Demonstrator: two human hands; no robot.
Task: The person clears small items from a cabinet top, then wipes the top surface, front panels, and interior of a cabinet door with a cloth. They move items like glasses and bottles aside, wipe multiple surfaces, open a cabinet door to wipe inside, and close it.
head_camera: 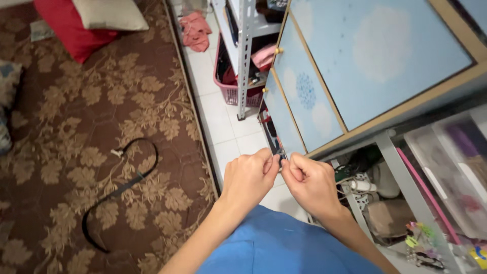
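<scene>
My left hand (249,178) and my right hand (310,183) are held together in front of me, fingers curled. Between their fingertips they pinch a small dark object (280,155), too small to identify. The hands hover over the white tiled floor (223,127), next to the lower corner of a pale blue cabinet (324,91) with a wooden frame. My blue shirt fills the bottom of the view.
A brown leaf-patterned carpet (91,142) covers the left, with a black cable (119,190) curled on it. Red and beige cushions (91,20) lie at the top left. A pink basket (231,86) sits under a metal shelf (244,56). Cluttered shelves (421,203) stand at right.
</scene>
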